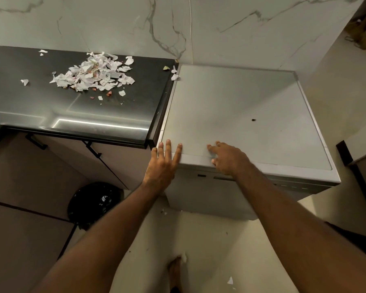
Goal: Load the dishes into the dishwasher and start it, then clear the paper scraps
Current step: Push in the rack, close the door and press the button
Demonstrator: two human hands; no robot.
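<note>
Dark desk (82, 115) against marble wall (114, 24): paper scraps (93, 74) heaped on it. Dishwasher (241, 113) beside it, door closed. Black-lined bin (93, 201) on floor (209, 240), contents indiscernible. Left grip (161, 166) spread, fingertips on dishwasher's front corner; right grip (226, 159) relaxed on its front edge, holding nothing.

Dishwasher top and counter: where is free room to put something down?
The dishwasher top is bare beyond the left hand and right hand at its front, save a dark speck. The counter has a free front strip; paper scraps crowd its back.
</note>
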